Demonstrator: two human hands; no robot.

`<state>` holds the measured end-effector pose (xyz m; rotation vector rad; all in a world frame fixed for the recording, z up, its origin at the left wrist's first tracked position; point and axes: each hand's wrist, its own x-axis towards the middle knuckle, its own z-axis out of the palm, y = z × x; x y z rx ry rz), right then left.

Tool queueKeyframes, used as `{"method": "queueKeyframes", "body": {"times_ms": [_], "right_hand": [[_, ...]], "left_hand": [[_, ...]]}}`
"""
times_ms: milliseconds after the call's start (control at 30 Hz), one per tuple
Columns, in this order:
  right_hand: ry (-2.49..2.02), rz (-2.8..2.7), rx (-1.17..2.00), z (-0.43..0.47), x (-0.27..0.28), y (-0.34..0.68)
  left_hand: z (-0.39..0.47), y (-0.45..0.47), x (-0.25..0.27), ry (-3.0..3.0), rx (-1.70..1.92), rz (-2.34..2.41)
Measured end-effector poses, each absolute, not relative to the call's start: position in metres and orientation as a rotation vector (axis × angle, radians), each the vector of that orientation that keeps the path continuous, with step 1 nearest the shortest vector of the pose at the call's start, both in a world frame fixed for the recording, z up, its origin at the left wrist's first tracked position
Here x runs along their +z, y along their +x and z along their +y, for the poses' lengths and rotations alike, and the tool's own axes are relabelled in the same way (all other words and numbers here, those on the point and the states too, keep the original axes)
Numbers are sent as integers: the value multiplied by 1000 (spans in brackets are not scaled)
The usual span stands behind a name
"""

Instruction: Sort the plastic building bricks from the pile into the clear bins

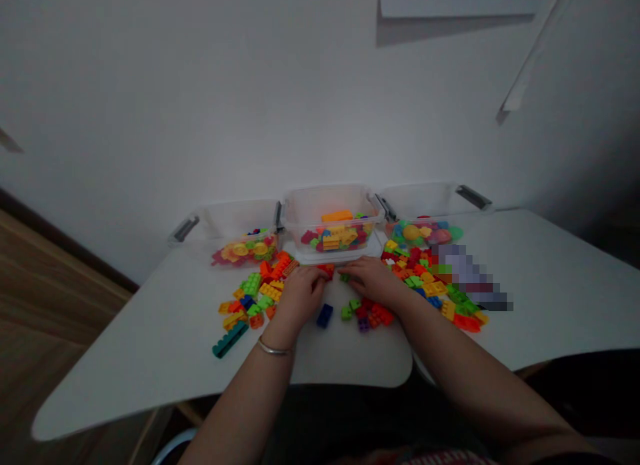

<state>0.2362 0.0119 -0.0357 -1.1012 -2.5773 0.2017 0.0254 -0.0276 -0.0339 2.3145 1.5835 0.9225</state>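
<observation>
My left hand [301,292], with a silver bangle at the wrist, is closed with its fingertips at a red toy brick [327,270]. Across a small gap, my right hand [373,278] pinches a small green toy brick [345,277], largely covered by the fingers. Both hands are low over the table in front of the middle clear bin [333,222]. On the table between my forearms lies a dark blue brick [325,316]. Below my right hand is a small group of red bricks [381,313], green bricks [350,310] and a purple brick [363,325].
Loose bricks spread to the left [253,285] and right [425,278], with a teal long piece [230,339] at the left. The left clear bin [235,215] and right clear bin [425,198] hold colourful pieces. Behind the white table [150,358] rises a wall [200,85].
</observation>
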Motion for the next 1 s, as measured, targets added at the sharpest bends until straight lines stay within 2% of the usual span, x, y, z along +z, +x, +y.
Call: {"method": "queueKeyframes", "body": {"times_ms": [300, 500, 633, 800, 1000], "right_hand": [[-1321, -2453, 174, 16, -36, 237], [-1210, -2358, 187, 14, -35, 239], [-1098, -2088, 218, 14, -33, 238], [-973, -1857, 76, 20, -17, 245], [-1052, -1667, -74, 52, 17, 258]], "left_hand": [[-28, 25, -33, 2323, 932, 1576], [-29, 25, -32, 2351, 941, 1587], [-29, 25, -32, 2374, 939, 1582], [-26, 24, -36, 2404, 902, 1577], [-22, 22, -41, 2414, 878, 1571]]}}
